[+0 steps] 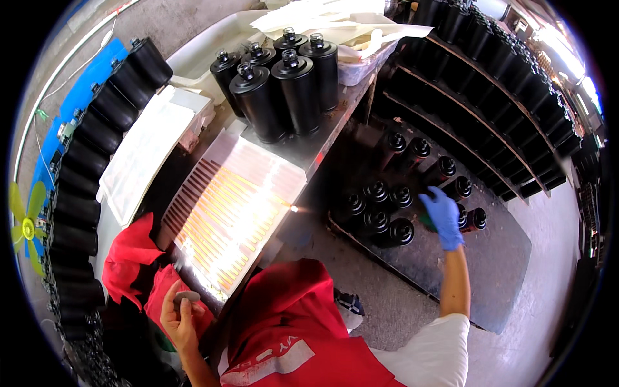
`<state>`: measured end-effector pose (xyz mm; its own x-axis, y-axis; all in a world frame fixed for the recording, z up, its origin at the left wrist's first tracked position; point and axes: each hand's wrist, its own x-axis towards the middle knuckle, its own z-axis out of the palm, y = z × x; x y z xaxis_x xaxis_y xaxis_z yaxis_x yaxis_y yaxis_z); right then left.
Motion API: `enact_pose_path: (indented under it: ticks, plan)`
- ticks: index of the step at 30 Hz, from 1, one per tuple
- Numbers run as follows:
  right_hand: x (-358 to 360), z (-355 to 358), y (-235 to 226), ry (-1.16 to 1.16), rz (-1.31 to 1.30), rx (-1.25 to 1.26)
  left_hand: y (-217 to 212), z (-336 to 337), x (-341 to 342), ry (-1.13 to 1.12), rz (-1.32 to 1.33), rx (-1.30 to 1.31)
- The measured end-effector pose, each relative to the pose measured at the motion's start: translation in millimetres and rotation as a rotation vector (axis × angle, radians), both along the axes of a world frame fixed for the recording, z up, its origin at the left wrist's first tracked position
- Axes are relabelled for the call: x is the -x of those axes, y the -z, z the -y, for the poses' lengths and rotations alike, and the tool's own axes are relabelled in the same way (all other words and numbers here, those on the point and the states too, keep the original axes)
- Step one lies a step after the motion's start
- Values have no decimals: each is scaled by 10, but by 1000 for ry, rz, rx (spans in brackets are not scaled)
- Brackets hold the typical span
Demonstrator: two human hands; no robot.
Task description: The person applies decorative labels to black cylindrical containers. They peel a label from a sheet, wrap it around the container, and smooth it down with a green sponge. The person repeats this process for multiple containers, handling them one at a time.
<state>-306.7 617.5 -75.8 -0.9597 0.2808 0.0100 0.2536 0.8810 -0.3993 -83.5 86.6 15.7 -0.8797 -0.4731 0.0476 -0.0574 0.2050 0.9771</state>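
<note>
My left hand (179, 322) is bare and closed, pinching a small flat grey oval pad (187, 296) between thumb and fingers. It is over a red cloth (169, 300) beside the bench. On my right, my right hand (443, 216) wears a blue glove and reaches over the low dark table (483, 277). Its fingers look stretched out among black bottles, with one black bottle (462, 216) partly hidden beside it. A green patch shows by the palm, too covered to identify. A white sheet with orange strips (222, 222) lies brightly lit on the bench.
Several black bottles (296, 90) stand at the bench's far end, near a white tub (219, 39). More black bottles (376, 221) crowd the low table. A loaded rack (471, 109) rises behind it. A bottle row (90, 155) curves along the left by a yellow-green fan (28, 226).
</note>
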Motion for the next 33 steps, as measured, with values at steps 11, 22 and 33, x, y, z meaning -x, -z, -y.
enact_pose_path:
  ticks: [11,22,33]
  plan:
    - [427,33,784,35,-132,-77,-82,243,-361,95,38,55]
    - [-752,1691,-2476,-658,-541,-94,-453,269,-103,382,-198,256]
    - [-840,4508,-2825,-1543,-32,597,-848,737,-489,637,-362,-242]
